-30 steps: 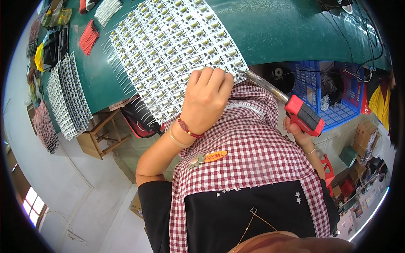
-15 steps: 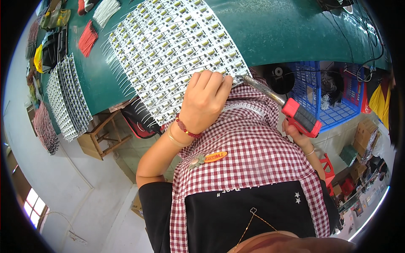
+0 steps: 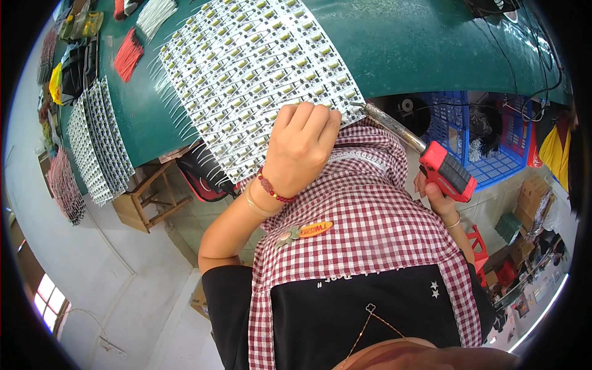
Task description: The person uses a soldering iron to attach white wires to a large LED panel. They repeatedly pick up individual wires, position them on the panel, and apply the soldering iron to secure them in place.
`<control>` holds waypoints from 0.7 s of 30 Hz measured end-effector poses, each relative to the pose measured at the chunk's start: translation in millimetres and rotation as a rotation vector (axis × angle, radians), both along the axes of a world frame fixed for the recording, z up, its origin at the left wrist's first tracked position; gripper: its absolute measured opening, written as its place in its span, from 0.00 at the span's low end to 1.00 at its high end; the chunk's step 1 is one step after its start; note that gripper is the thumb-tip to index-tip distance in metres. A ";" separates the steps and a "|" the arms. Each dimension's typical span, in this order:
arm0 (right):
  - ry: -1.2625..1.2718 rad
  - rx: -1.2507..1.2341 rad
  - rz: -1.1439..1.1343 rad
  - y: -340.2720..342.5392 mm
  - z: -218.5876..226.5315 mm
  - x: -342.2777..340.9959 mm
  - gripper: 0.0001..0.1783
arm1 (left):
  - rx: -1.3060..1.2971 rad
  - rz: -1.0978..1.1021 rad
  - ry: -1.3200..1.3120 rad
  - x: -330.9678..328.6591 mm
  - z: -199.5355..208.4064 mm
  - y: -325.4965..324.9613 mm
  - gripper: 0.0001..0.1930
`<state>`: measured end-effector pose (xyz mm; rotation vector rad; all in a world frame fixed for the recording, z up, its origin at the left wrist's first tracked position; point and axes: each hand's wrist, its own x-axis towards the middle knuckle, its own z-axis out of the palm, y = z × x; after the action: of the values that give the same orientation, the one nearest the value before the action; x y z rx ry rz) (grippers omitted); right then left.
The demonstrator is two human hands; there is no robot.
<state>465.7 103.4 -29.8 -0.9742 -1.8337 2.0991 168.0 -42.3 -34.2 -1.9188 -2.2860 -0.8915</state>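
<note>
A large white circuit board panel (image 3: 246,68), covered with rows of small components and thin white wires, overhangs the near edge of the green table. Over its near edge, my left hand (image 3: 303,139) is closed with curled fingertips against the board; what they pinch is hidden. My right hand (image 3: 435,196) grips a soldering iron (image 3: 449,171) with a red and black handle, partly hiding the fingers behind it. The iron's metal barrel points up and left, its tip at the panel's near right corner, beside my left fingertips. Whether the tip touches the board I cannot tell.
More board panels (image 3: 98,142) lie at the table's left edge. Bundles of red wires (image 3: 128,55) and white wires (image 3: 155,17) lie on the green table (image 3: 419,49). A blue crate (image 3: 493,166) and a black spool (image 3: 410,114) stand below at right. A wooden stool (image 3: 145,200) is at left.
The soldering iron in my right hand has shifted slightly right, its tip now farther from my left fingertips. My left hand has hardly moved, and the board panel lies as before.
</note>
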 end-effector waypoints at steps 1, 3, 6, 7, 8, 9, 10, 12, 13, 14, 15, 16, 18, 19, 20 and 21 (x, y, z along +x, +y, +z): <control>0.006 -0.014 0.002 0.2 0.7 -1.2 0.11 | -0.001 0.004 0.019 -0.4 1.1 0.5 0.11; -0.009 0.055 0.033 0.4 -1.2 -1.5 0.11 | 0.014 0.030 0.038 -0.7 5.4 -1.3 0.11; 0.014 0.044 0.033 -0.7 -2.5 -3.8 0.11 | 0.048 0.074 0.054 0.2 9.7 -4.6 0.12; 0.023 0.009 0.027 -0.6 -3.4 -4.9 0.11 | 0.058 0.093 0.059 0.4 10.3 -5.7 0.12; 0.031 -0.023 0.020 -1.2 -4.1 -5.8 0.11 | 0.061 0.089 0.046 0.5 8.9 -4.9 0.12; 0.032 -0.065 0.010 -1.4 -5.3 -6.4 0.11 | 0.063 0.086 0.033 0.9 5.5 -2.9 0.13; 0.027 -0.076 0.003 -1.7 -5.5 -6.6 0.11 | 0.067 0.082 0.020 1.4 2.6 -1.0 0.13; 0.013 -0.071 -0.004 -2.6 -7.1 -7.6 0.11 | 0.068 0.094 0.011 3.8 -4.4 -0.2 0.14; -0.003 -0.036 -0.003 -3.3 -8.1 -7.6 0.10 | 0.068 0.100 0.005 4.4 -6.4 -0.1 0.15; -0.019 -0.001 -0.001 -3.5 -9.0 -7.6 0.10 | 0.067 0.097 0.000 4.4 -6.5 0.1 0.15; -0.039 0.052 0.004 -3.2 -10.3 -7.3 0.10 | 0.065 0.094 -0.005 4.2 -6.5 0.2 0.16; -0.064 0.087 0.023 -2.5 -11.6 -6.2 0.10 | 0.063 0.092 -0.009 4.5 -6.5 0.1 0.16; -0.120 0.142 0.073 -0.7 -13.7 -3.2 0.10 | 0.075 0.086 -0.010 4.5 -6.9 0.9 0.16; -0.139 0.158 0.091 0.1 -14.3 -1.5 0.09 | 0.081 0.083 -0.011 4.3 -7.0 1.2 0.16; -0.158 0.174 0.108 0.8 -14.9 0.2 0.09 | 0.071 0.069 -0.007 3.9 -6.8 0.8 0.15; -0.164 0.187 0.113 0.8 -15.0 2.2 0.09 | 0.062 0.056 -0.003 3.3 -6.5 0.1 0.14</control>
<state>467.9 104.2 -44.8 -1.0446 -2.1680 1.9132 171.2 -42.2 -40.6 -1.8210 -2.2732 -0.9474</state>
